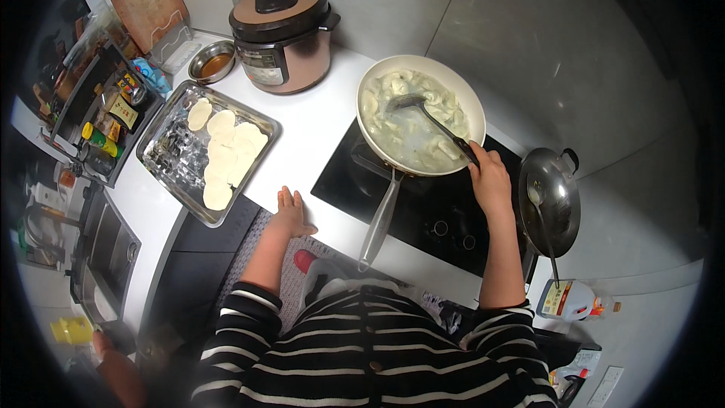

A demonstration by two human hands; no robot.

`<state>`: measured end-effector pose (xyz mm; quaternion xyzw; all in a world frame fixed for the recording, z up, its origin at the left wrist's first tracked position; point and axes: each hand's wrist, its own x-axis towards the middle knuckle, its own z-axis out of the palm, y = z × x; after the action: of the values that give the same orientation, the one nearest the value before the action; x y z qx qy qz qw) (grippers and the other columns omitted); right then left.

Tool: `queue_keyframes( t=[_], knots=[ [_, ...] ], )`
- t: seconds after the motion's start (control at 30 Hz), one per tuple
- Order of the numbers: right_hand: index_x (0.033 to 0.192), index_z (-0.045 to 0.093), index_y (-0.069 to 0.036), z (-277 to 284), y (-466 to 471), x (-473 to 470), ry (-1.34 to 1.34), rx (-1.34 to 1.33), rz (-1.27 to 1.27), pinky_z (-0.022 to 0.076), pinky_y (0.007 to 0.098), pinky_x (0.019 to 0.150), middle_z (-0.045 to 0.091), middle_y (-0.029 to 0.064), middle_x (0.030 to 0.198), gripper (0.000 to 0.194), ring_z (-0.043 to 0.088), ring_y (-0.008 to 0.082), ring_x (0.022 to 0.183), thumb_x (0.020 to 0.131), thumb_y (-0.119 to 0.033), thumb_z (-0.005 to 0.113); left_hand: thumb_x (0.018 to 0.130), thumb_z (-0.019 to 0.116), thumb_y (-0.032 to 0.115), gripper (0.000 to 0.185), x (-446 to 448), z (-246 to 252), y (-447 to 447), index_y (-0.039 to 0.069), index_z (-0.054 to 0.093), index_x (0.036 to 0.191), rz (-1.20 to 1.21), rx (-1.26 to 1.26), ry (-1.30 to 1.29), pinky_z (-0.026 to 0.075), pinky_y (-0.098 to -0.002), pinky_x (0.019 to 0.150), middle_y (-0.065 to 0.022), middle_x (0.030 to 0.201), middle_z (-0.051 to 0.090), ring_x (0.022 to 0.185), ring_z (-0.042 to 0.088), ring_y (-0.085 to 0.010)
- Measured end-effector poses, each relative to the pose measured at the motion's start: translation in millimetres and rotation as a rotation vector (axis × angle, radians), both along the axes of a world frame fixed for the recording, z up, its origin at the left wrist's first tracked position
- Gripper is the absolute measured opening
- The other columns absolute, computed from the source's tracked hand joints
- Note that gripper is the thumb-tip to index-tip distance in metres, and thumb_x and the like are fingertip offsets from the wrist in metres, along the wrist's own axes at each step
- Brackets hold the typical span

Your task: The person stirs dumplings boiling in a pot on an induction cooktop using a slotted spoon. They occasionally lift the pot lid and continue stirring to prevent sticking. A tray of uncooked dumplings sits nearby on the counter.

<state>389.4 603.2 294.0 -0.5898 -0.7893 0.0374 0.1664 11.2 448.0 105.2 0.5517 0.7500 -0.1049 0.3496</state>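
Observation:
My right hand (491,178) grips the black handle of a cooking spatula (447,131), whose dark head rests among dumplings (444,99) in a cream-coloured frying pan (477,90). Pale, cloudy liquid surrounds the dumplings. The pan stands on the black cooktop (416,212), its metal handle (382,221) pointing towards me. My left hand (291,216) lies on the edge of the white worktop (306,124), fingers apart and holding nothing. To its upper left, round dough wrappers (222,158) overlap in a metal tray (170,184) dusted with flour.
An electric pressure cooker (283,39) stands behind the worktop, beside a metal bowl (213,62) of brown liquid. A wok (558,204) with a metal ladle (538,198) is at right. At far left are a seasoning rack (107,119), a sink (113,238) and another person's arm (116,368) near a yellow container (72,330).

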Motion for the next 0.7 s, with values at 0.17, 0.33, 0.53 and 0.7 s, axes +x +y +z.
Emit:
queue_keyframes(
  t=[0.17, 0.33, 0.53, 0.7],
  knots=[
    [0.133, 0.058, -0.015, -21, 23, -12, 0.025, 0.026, 0.004, 0.0504, 0.0467, 0.084, 0.061, 0.0186, 0.106, 0.045, 0.062, 0.039, 0.099, 0.089, -0.011, 0.065, 0.066, 0.084, 0.052, 0.134, 2, 1, 2, -0.009, 0.003, 0.153, -0.011, -0.012, 0.024, 0.014, -0.044, 0.122, -0.0376, 0.156, -0.008, 0.148, -0.005, -0.049],
    [0.136, 0.054, -0.016, -19, 25, -20, 0.01, -0.075, -0.048, 0.0506, 0.0469, 0.086, 0.061, 0.0191, 0.109, 0.046, 0.061, 0.0392, 0.102, 0.091, -0.013, 0.063, 0.066, 0.085, 0.052, 0.134, 4, 7, 2, -0.009, 0.003, 0.153, 0.002, -0.011, 0.017, 0.014, -0.0435, 0.122, -0.0377, 0.156, -0.007, 0.148, -0.004, -0.0491],
    [0.133, 0.055, -0.018, -8, 5, -13, 0.019, -0.108, -0.007, 0.051, 0.048, 0.086, 0.06, 0.0198, 0.111, 0.042, 0.061, 0.0392, 0.103, 0.092, -0.016, 0.058, 0.066, 0.086, 0.051, 0.134, 4, 7, 1, -0.009, 0.003, 0.153, 0.0, -0.007, 0.028, 0.015, -0.0438, 0.122, -0.0379, 0.156, -0.008, 0.148, -0.003, -0.0492],
    [0.136, 0.054, -0.02, -2, -8, -7, -0.017, -0.12, -0.003, 0.0513, 0.0466, 0.085, 0.06, 0.0178, 0.107, 0.045, 0.062, 0.0367, 0.101, 0.092, -0.016, 0.06, 0.065, 0.086, 0.051, 0.134, 4, 6, 1, -0.009, 0.003, 0.153, 0.005, 0.003, 0.023, 0.015, -0.0439, 0.122, -0.038, 0.156, -0.008, 0.148, -0.003, -0.0492]
  ],
)
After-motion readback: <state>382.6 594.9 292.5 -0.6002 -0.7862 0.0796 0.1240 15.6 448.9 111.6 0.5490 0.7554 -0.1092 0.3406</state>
